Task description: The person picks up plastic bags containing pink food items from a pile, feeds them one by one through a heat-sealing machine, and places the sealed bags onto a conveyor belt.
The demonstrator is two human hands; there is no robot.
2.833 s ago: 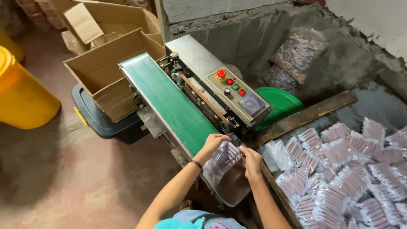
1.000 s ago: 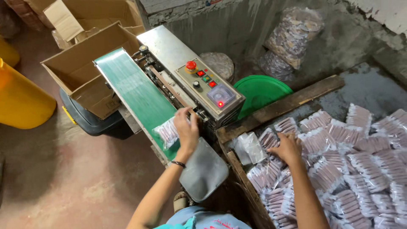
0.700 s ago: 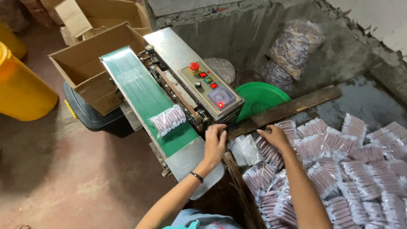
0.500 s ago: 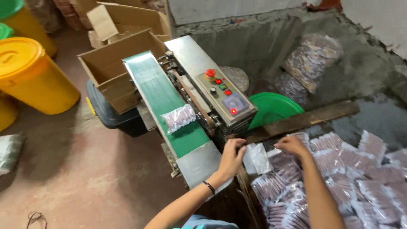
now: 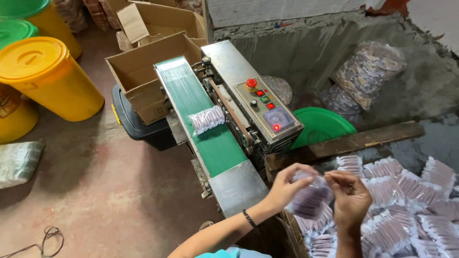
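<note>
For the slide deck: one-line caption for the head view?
Both hands, left hand and right hand, hold a clear packet beside a green conveyor belt carrying another packet.

Green conveyor belt (image 5: 210,129) is running up-left of the left hand (image 5: 287,187), carrying one sealed packet (image 5: 206,119); packet pile (image 5: 401,200) is lying right of both hands.

Clear packet (image 5: 206,119) on green belt; another (image 5: 310,198) between both hands.

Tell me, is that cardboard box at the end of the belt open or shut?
Open. The box has its flaps spread outward at the far end of the green belt.
</note>
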